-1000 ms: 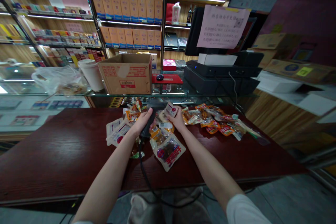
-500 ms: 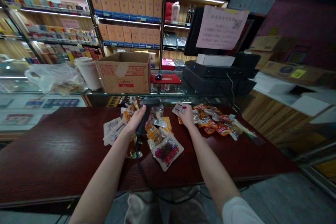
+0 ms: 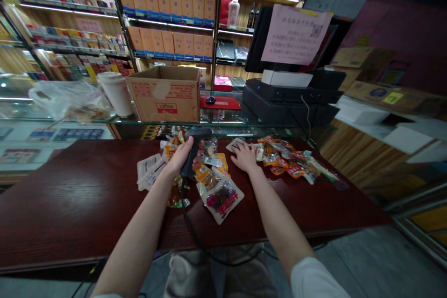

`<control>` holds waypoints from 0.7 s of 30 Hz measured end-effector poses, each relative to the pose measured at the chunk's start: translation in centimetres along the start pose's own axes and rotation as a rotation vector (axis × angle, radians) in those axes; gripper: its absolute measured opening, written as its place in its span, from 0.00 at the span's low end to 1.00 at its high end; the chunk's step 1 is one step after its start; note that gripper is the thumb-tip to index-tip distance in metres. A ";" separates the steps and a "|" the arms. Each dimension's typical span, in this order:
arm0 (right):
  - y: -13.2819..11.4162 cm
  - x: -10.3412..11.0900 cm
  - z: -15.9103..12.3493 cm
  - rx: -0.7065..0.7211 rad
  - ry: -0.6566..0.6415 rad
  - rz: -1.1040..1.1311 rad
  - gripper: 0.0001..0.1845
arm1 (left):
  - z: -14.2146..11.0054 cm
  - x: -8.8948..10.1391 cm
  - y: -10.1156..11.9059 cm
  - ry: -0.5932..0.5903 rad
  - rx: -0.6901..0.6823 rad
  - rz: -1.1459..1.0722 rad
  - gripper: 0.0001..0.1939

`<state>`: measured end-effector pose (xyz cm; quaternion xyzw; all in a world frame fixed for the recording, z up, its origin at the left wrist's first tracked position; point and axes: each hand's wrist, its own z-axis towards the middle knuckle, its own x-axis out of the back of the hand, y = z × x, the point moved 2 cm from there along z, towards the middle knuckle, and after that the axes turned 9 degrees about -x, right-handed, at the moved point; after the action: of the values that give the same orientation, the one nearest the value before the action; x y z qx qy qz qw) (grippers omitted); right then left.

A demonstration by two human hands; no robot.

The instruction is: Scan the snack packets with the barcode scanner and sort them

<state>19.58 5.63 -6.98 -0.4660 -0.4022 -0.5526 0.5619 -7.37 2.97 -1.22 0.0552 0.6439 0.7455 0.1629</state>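
My left hand (image 3: pixel 182 156) is wrapped round the handle of a black barcode scanner (image 3: pixel 193 151), held above a pile of snack packets. Its cable runs down over the table's front edge. My right hand (image 3: pixel 245 156) lies with fingers spread on a whitish snack packet (image 3: pixel 233 144), which it partly covers. Closest to me in the left pile is a clear-windowed packet with red lettering (image 3: pixel 221 198). Pale packets (image 3: pixel 150 171) lie left of the scanner. Right of my right hand spreads a second heap of orange and clear snack packets (image 3: pixel 284 158).
The dark red table (image 3: pixel 87 205) carries both heaps. Behind it, a glass counter holds an open cardboard box (image 3: pixel 165 98), a white cup (image 3: pixel 115 95), a plastic bag (image 3: pixel 66 100), a mouse (image 3: pixel 210 100) and a monitor with a paper sheet (image 3: pixel 295 35). Stocked shelves stand further back.
My right hand has let go of the pale packet it was pinching; its fingers are now spread flat over it. My left hand keeps the scanner in nearly the same place.
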 end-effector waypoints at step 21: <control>-7.5 -1.9 1.6 -0.304 -0.188 0.622 0.24 | 0.6 2.0 -0.2 0.140 0.008 -0.145 0.34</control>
<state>12.08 7.98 -7.79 -0.6934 -0.2042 -0.3632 0.5879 -9.09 4.19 -1.53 -0.0431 0.6589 0.7313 0.1707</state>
